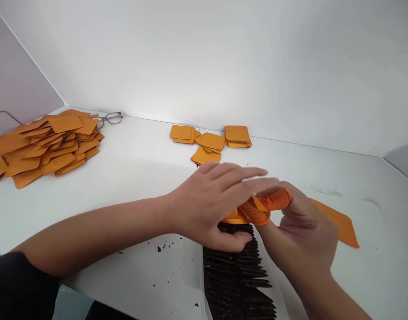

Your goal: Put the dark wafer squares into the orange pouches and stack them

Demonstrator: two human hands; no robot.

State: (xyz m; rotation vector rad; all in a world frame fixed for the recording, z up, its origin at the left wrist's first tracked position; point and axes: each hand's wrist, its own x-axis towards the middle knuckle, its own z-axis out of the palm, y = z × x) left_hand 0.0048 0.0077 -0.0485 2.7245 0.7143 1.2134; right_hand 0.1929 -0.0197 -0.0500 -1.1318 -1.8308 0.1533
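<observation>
My left hand (210,200) reaches across from the left with its fingers stretched out and the thumb apart. It hovers over or just touches a small orange paper piece (235,218), partly hidden behind it. My right hand (304,235) has orange finger covers (279,199) on thumb and forefinger, which pinch that paper. Below both hands is a clear plastic container (204,286). Rows of thin, dark brown flat pieces (229,284) stand packed inside it. Another flat orange paper piece (339,222) lies partly behind my right hand.
A large heap of orange paper pieces (54,142) lies at the left, with eyeglasses (114,118) behind it. Several small orange stacks (212,141) sit near the back wall (204,66). Dark crumbs (159,249) dot the white table (137,178) left of the container.
</observation>
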